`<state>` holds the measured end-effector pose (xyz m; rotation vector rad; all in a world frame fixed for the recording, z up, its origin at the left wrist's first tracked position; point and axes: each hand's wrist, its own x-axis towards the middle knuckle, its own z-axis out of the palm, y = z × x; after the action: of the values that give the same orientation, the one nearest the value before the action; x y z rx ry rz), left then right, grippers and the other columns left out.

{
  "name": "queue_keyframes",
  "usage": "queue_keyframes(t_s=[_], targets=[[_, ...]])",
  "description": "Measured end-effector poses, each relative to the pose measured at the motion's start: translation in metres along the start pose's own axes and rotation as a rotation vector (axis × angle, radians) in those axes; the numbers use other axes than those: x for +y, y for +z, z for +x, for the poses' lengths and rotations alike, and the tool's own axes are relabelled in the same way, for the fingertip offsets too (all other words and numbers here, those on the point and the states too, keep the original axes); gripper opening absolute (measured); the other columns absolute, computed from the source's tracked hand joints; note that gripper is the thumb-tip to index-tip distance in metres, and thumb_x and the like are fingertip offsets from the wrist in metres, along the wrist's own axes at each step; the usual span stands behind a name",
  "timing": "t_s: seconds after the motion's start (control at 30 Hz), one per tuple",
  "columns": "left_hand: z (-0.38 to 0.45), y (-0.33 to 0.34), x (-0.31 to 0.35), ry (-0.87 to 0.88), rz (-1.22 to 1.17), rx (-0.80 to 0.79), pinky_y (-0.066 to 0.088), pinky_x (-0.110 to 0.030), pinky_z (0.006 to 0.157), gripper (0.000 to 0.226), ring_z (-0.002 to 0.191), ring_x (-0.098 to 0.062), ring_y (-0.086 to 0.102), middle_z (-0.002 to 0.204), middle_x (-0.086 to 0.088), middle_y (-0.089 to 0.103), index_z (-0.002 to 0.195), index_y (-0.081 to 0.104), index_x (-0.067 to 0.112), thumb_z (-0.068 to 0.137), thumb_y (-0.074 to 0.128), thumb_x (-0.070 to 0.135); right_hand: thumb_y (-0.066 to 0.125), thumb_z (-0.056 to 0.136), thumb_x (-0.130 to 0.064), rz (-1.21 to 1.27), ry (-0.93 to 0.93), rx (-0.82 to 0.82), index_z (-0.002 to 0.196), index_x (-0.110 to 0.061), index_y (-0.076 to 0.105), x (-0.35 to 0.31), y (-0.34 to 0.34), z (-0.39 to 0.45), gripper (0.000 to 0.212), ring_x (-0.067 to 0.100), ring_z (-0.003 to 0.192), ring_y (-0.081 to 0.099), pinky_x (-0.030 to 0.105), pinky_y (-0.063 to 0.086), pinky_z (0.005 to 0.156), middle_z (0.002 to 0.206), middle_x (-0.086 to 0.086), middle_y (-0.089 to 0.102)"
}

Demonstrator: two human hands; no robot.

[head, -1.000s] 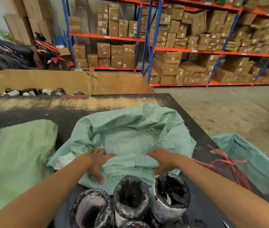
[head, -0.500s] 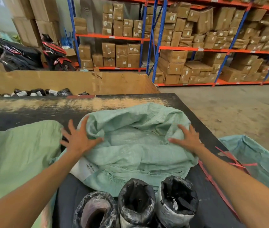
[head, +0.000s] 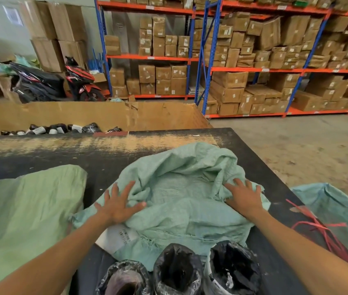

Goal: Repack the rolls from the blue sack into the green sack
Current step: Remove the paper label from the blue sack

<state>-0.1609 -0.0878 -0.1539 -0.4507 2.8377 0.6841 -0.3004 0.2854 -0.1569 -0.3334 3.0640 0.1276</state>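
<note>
A crumpled teal-green woven sack [head: 185, 188] lies in the middle of the black table [head: 83, 154], its mouth towards me and a white label [head: 117, 237] at its near left corner. My left hand [head: 118, 206] presses flat on the sack's left fold with fingers spread. My right hand [head: 244, 194] presses flat on its right fold, fingers also spread. Three rolls wrapped in black plastic stand at the near edge: left [head: 126, 279], middle [head: 178, 271] and right [head: 232, 269]. A light blue sack [head: 339, 209] hangs open off the table's right side.
A paler green sack [head: 26, 220] covers the table's left part. Red strings [head: 322, 228] lie between the table's right edge and the blue sack. A cardboard bin [head: 104, 113] behind the table holds several more rolls [head: 62, 128]. Shelves of cartons stand beyond.
Both hands left the sack's near edge, moved away from me and apart, and now lie spread on its left and right folds. The sack's middle has flattened.
</note>
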Motion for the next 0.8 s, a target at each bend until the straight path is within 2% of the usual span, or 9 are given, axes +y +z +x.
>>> queue_keyframes(t_s=[0.07,0.17,0.27,0.37,0.47,0.53,0.6,0.7,0.8], targets=[[-0.009,-0.004,0.003,0.216,-0.079,0.171,-0.005,-0.061,0.114,0.099,0.147,-0.027,-0.025,0.159,0.007,-0.029,0.141,-0.003,0.067,0.057,0.039,0.098,0.063,0.086,-0.052,0.107,-0.027,0.198,0.137,-0.044,0.042,-0.006,-0.008,-0.003,0.056,0.030,0.139,0.030,0.057,0.024,0.109,0.146,0.000,0.039],[-0.018,-0.012,0.001,0.529,0.242,0.183,-0.015,-0.060,0.111,0.102,0.138,-0.026,-0.042,0.152,0.010,-0.041,0.144,0.010,0.063,0.056,0.048,0.096,0.060,0.093,-0.032,0.586,-0.243,0.463,0.120,-0.041,0.054,-0.022,-0.031,-0.012,0.029,0.012,0.105,0.059,0.045,0.038,0.095,0.107,-0.012,0.061],[-0.013,-0.016,-0.002,0.491,0.651,0.036,-0.021,-0.067,0.107,0.090,0.131,-0.028,-0.050,0.152,0.013,-0.040,0.143,0.035,0.050,0.065,0.046,0.092,0.060,0.094,-0.046,0.947,-0.472,0.104,0.124,-0.045,0.054,-0.040,-0.065,-0.034,0.031,0.000,0.106,0.058,0.040,0.045,0.100,0.119,-0.009,0.063],[-0.008,-0.013,0.011,0.500,0.727,0.036,-0.025,-0.064,0.107,0.061,0.131,-0.021,-0.050,0.159,0.017,-0.023,0.133,0.052,0.036,0.084,0.047,0.072,0.063,0.066,-0.081,0.245,-0.681,-0.148,0.137,-0.045,0.042,-0.051,-0.066,-0.046,0.081,0.014,0.142,0.022,0.045,0.012,0.118,0.154,-0.008,0.029],[-0.002,-0.021,0.026,0.533,0.671,0.149,-0.031,-0.048,0.107,0.073,0.149,-0.017,-0.020,0.160,0.008,0.026,0.141,0.043,0.029,0.086,0.022,0.073,0.069,0.072,-0.058,-0.142,-0.628,0.152,0.119,-0.028,0.062,-0.056,-0.057,-0.045,0.057,0.032,0.140,0.025,0.055,0.019,0.112,0.146,0.008,0.036],[0.002,-0.032,0.036,0.504,0.567,0.207,-0.010,-0.046,0.118,0.093,0.145,-0.021,0.029,0.138,-0.002,0.057,0.139,0.043,0.025,0.077,0.003,0.081,0.079,0.068,-0.031,-0.113,-0.476,0.419,0.109,-0.023,0.064,-0.058,-0.064,-0.044,0.044,0.032,0.111,0.047,0.044,0.036,0.088,0.117,0.009,0.051],[0.003,-0.045,0.050,0.460,0.462,0.277,0.030,-0.041,0.109,0.090,0.113,-0.026,0.060,0.110,-0.006,0.069,0.133,0.044,0.023,0.079,0.004,0.082,0.072,0.072,-0.015,0.111,-0.407,0.538,0.122,-0.023,0.055,-0.062,-0.075,-0.046,0.053,0.027,0.094,0.052,0.037,0.037,0.073,0.105,0.004,0.052],[0.010,-0.060,0.073,0.380,0.284,0.365,0.048,-0.036,0.068,0.048,0.084,-0.028,0.063,0.093,-0.008,0.066,0.121,0.042,0.019,0.095,0.038,0.059,0.062,0.083,-0.015,0.446,-0.537,0.482,0.128,-0.021,0.039,-0.085,-0.099,-0.066,0.050,0.020,0.073,0.056,0.034,0.044,0.060,0.089,-0.002,0.059],[0.018,-0.071,0.084,0.335,0.064,0.296,0.049,-0.041,0.067,0.031,0.079,-0.030,0.060,0.088,-0.007,0.061,0.108,0.034,0.016,0.099,0.046,0.043,0.058,0.092,-0.021,0.442,-0.777,0.438,0.117,-0.025,0.035,-0.111,-0.118,-0.085,0.033,0.015,0.054,0.054,0.033,0.048,0.049,0.069,-0.005,0.058]])
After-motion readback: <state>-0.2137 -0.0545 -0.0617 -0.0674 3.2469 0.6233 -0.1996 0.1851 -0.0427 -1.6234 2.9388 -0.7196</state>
